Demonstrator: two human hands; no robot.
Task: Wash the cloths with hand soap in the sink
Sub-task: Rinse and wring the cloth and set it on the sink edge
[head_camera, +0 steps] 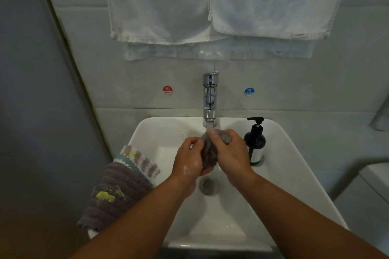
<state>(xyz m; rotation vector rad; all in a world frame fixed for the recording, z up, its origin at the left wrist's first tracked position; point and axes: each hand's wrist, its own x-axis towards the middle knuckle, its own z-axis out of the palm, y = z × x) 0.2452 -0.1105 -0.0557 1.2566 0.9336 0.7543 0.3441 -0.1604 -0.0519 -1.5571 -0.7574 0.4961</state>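
A wet grey cloth [209, 151] is bunched between both hands over the white sink [284, 176], right under the running chrome tap [209, 99]. My left hand [188, 159] grips its left side, suds on the back of the hand. My right hand [228, 151] grips its top and right side, fingers curled over it. A second cloth [117, 187], purple-grey with a striped edge and yellow stains, hangs over the sink's left rim. A dark pump bottle of hand soap [255, 142] stands on the sink's back right.
The drain [208, 185] lies below my hands in the basin. White towels [210, 4] hang on the tiled wall above the tap. Hot [167, 90] and cold [249, 91] stickers flank the tap. A grey wall panel borders the sink's left.
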